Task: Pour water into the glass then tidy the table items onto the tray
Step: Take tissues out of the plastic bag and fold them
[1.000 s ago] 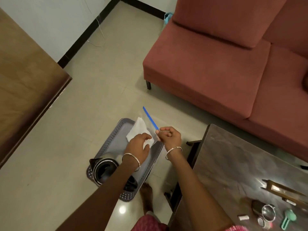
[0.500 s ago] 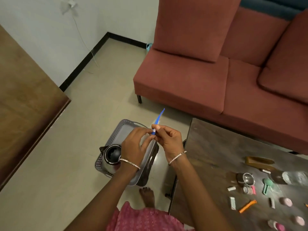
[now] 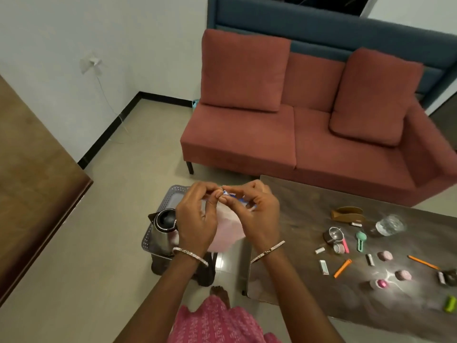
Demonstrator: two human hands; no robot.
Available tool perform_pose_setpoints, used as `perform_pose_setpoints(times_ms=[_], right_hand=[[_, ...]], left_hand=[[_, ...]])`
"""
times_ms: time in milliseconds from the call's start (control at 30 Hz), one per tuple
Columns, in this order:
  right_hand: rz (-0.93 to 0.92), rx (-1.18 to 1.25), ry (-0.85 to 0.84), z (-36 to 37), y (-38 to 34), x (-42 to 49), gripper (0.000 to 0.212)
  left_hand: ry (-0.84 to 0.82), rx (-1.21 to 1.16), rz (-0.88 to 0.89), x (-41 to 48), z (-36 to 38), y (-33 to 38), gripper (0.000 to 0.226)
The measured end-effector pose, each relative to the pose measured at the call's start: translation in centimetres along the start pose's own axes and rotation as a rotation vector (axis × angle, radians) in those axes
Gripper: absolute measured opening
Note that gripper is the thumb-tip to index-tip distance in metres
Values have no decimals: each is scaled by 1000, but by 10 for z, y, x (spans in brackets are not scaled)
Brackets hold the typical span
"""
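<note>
No text, label, brand or number is legible on anything here.

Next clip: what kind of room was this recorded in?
Most likely a home living room: a red cushioned sofa stands behind a low coffee table scattered with small items, on a tiled floor.

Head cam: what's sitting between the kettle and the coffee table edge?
Head view: the left hand and right hand, both pinching the blue-sealed top of a plastic bag that hangs between kettle and table.
</note>
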State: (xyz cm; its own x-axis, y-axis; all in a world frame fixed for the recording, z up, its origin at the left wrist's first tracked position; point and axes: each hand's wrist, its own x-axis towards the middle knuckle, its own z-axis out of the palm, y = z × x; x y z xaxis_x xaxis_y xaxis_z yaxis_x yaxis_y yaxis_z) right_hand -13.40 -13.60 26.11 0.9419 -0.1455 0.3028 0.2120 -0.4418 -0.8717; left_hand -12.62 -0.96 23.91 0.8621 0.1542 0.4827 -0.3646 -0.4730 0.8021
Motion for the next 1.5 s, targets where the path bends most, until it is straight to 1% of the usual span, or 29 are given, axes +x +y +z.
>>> perform_pose_setpoints(times_ms=[67, 133, 300, 467, 600, 767, 933, 1133, 1233, 1300, 1400, 1500], right_hand=[[-46, -133, 43, -13, -11, -10, 14], [-88, -206, 61, -26, -18, -18, 9], [-220, -243, 154, -47, -33, -28, 3], [-304, -335, 211, -67, -21, -28, 1], [-317, -406, 245, -99, -1, -22, 3], [-239, -459, 327, -168, 37, -22, 4], [-197, -467, 372, -239, 65, -18, 7], [-157, -403, 386, -305, 87, -9, 13], [-196, -391, 345, -336, 96, -5, 21], [-227, -399, 339, -351, 103, -3, 24], [-285, -351, 357, -368, 113, -2, 18], [-342, -340, 312, -372, 118, -4, 16]], left_hand=[[-14, -53, 5, -7, -2, 15, 4], [-17, -100, 14, -13, -2, 29, 5], [7, -192, 48, -18, 3, 62, 8], [-2, -250, 25, -19, 15, 78, 9], [-19, -297, -42, -16, 35, 87, 8], [35, -342, -102, -6, 63, 97, 10], [19, -392, -127, -13, 106, 123, 11], [-23, -446, -120, -26, 163, 161, 14], [-100, -507, -109, -32, 187, 177, 16], [-117, -558, -121, -36, 201, 185, 17], [-119, -587, -124, -46, 225, 198, 15], [-110, -571, -100, -57, 245, 211, 15]])
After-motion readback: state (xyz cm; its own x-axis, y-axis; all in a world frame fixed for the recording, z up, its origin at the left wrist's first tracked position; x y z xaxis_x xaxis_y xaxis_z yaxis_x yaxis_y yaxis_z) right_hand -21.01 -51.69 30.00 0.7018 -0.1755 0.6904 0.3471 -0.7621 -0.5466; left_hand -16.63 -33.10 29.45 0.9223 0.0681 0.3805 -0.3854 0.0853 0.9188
